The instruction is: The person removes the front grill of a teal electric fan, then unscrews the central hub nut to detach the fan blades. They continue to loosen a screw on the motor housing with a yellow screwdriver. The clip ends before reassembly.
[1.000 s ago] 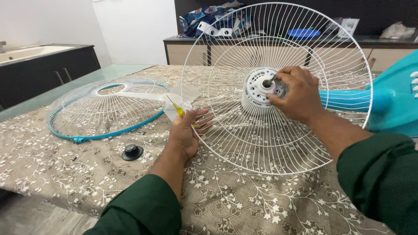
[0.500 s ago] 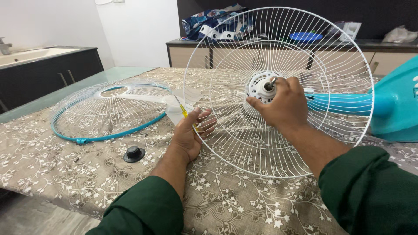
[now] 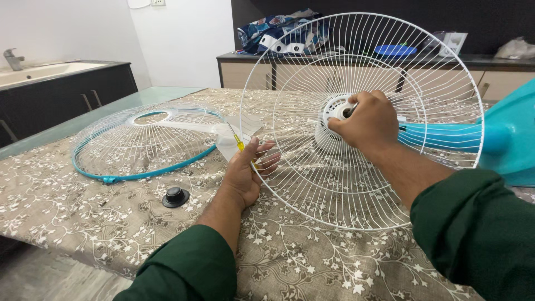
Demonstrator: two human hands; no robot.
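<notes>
White wire fan guard (image 3: 362,184) stands upright on the table's right half, on the teal fan (image 3: 501,136). Right hand (image 3: 365,124) has shifted across the hub (image 3: 333,114), fingers now closed around the centre nut, consistent with turning it. Left hand (image 3: 245,173) still braces the guard's left rim, holding a yellow screwdriver (image 3: 238,143). The second guard (image 3: 145,142) and a black knob (image 3: 175,196) lie towards the left edge.

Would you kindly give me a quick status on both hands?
Left hand gripping white wire fan guard rim, yellow screwdriver tucked in. Right hand closed at white hub. Nothing obstructing.
</notes>
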